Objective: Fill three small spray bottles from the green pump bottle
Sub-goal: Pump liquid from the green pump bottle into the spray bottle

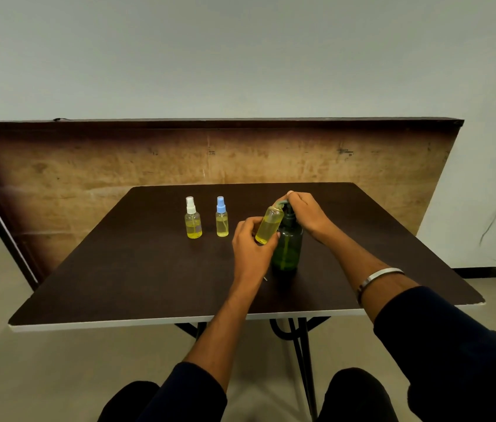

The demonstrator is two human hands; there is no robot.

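1. Head view shows us three small spray bottles and one green pump bottle on a dark brown worktop.
2. Two of the small bottles stand upright toward the far side of the worktop, near each other but apart: the white-capped spray bottle on the left and the blue-capped spray bottle to its right. Both hold yellow liquid.
3. We see the third, an uncapped spray bottle, tilted with its open mouth up against the pump spout; it is mostly full of yellow liquid.
4. Our left hand grips that uncapped bottle, its fingers and thumb curled round the lower body.
5. Our right hand rests on top of the pump head, its fingers curled over it; we cannot tell how far the pump is pressed.
6. The pump bottle stands upright near the worktop's middle, touching the tilted bottle, well back from the near white edge.
7. Open worktop lies to the left, the right and in front of the bottles.
8. A wooden board leans against the wall behind the worktop, and a metal bangle circles the right forearm.
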